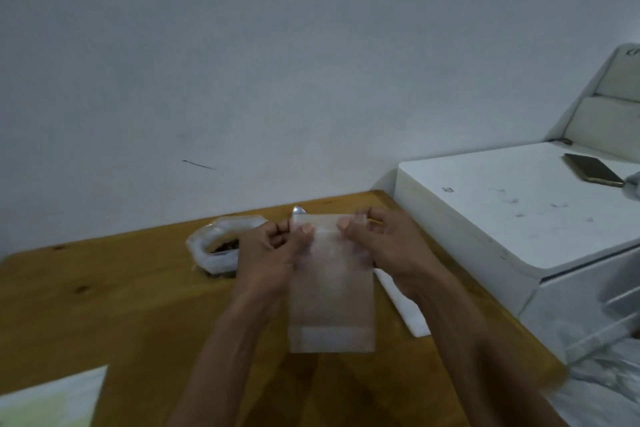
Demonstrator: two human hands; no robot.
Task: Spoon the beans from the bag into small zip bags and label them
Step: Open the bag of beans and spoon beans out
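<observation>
A small clear zip bag hangs upright above the wooden table, looking empty. My left hand pinches its top edge at the left corner. My right hand pinches the same edge at the right corner. Behind my left hand lies the open plastic bag of dark beans, its mouth rolled down. A metal spoon shows only its tip just past the zip bag's top. A white strip lies flat on the table under my right wrist.
A white cabinet stands against the table's right edge, with a phone on top. A pale sheet sits at the table's near left corner. A white wall runs behind the table.
</observation>
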